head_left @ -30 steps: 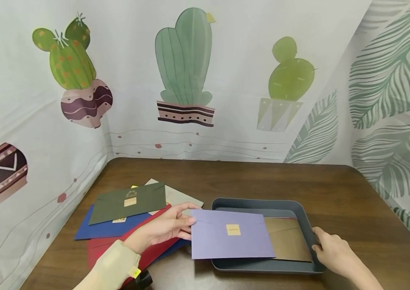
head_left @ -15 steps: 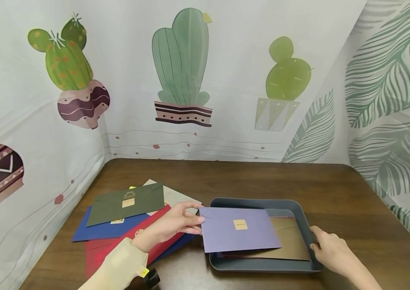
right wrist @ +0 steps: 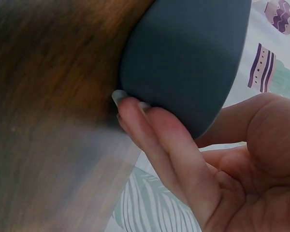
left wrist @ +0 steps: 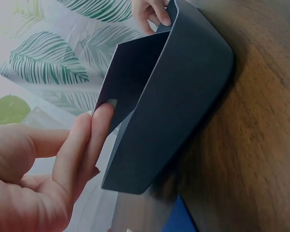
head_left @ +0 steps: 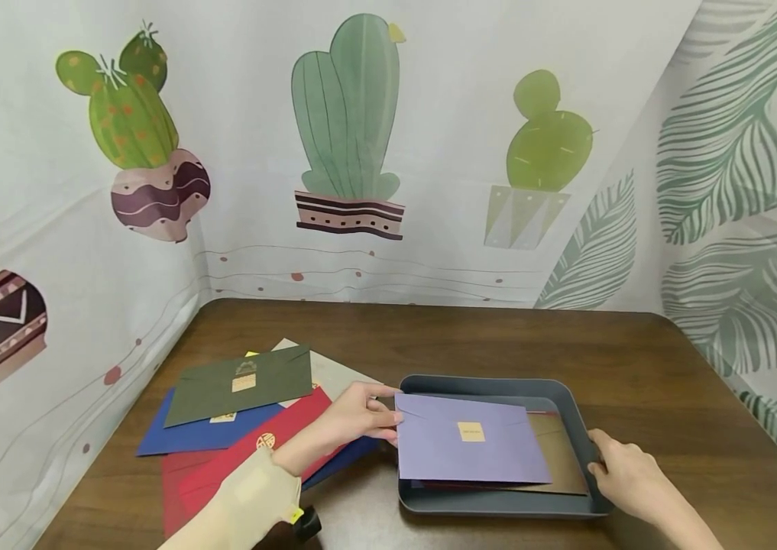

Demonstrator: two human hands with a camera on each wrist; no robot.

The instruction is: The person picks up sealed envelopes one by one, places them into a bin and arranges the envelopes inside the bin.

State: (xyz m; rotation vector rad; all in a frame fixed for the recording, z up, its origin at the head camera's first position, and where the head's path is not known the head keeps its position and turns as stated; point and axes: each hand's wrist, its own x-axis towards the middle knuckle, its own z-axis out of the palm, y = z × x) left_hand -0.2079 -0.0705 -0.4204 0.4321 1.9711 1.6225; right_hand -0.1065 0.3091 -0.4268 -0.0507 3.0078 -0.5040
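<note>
A lilac envelope with a small cream label is pinched at its left edge by my left hand. It overlaps the dark grey tray, and in the left wrist view its near edge stands above the tray's rim. Under it in the tray lies a brown envelope, with a thin reddish edge showing beneath. My right hand grips the tray's right wall, thumb over the rim; in the right wrist view its fingers press the outer side of the tray.
Left of the tray lies a loose pile: a dark green envelope, a blue envelope, red envelopes and a pale grey envelope. All rest on the brown wooden table, backed by a cactus-print cloth.
My left hand has carried the lilac envelope rightward, from partly past the tray's left side to over the tray. The right hand keeps its grip on the tray.
</note>
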